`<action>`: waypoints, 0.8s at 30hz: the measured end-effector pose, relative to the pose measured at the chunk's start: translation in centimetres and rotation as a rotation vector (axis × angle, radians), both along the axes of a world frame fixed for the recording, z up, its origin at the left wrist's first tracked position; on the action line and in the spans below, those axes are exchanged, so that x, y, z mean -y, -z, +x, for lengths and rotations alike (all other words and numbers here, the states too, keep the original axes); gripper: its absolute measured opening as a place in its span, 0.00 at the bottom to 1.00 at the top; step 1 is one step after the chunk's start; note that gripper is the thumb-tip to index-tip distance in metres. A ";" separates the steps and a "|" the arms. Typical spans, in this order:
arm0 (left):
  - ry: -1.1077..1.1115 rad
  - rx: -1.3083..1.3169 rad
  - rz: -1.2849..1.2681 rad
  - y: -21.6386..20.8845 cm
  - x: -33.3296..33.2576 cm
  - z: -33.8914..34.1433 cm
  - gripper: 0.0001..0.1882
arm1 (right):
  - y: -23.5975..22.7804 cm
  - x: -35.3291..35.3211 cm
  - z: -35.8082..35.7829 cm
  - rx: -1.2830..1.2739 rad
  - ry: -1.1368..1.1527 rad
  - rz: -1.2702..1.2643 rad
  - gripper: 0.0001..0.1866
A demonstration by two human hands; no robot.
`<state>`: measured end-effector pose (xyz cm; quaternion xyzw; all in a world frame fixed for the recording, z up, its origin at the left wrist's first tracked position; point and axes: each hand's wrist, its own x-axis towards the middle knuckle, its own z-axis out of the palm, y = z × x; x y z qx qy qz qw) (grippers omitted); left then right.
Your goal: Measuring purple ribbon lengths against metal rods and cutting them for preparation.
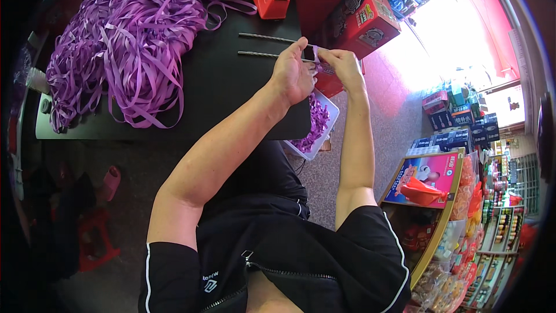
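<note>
Dim light fell across a black tabletop (220, 95), where a heap of purple ribbon (139, 40) filled the frame's upper left and a red tape dispenser (277, 7) stood at top centre. Two spiral metal rods (266, 37) pointed left, right of the heap, with a narrow ribbon strip (316, 52) by their right ends, between the hands. The right hand (346, 69) had its fingertips together, seemingly on the strip; whether the left hand (294, 73) gripped the rods or merely braced them, I couldn't tell. I judged the strip light, soft, slightly slippery, best pinched flat; the rods looked stiff. The left hand partly covered them, and a dark piece (309, 53) beside the strip was unidentifiable.
</note>
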<state>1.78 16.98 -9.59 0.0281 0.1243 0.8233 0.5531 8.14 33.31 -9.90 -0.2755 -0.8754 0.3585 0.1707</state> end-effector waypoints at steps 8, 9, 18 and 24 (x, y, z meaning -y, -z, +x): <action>0.029 0.035 -0.019 0.0 -0.1 -0.1 0.36 | 1.2 -1.5 -0.7 0.034 -0.165 -0.695 0.17; 0.025 0.028 -0.013 0.1 -0.2 0.0 0.36 | 1.2 -1.5 -0.5 0.030 -0.171 -0.689 0.17; -0.004 -0.829 -0.391 -4.8 5.5 -0.4 0.27 | -2.4 -2.7 -0.7 -0.184 -0.079 0.044 0.15; -0.297 -1.462 -0.633 -3.4 12.8 -0.4 0.17 | -1.0 -3.9 -2.6 0.051 -0.338 -0.711 0.17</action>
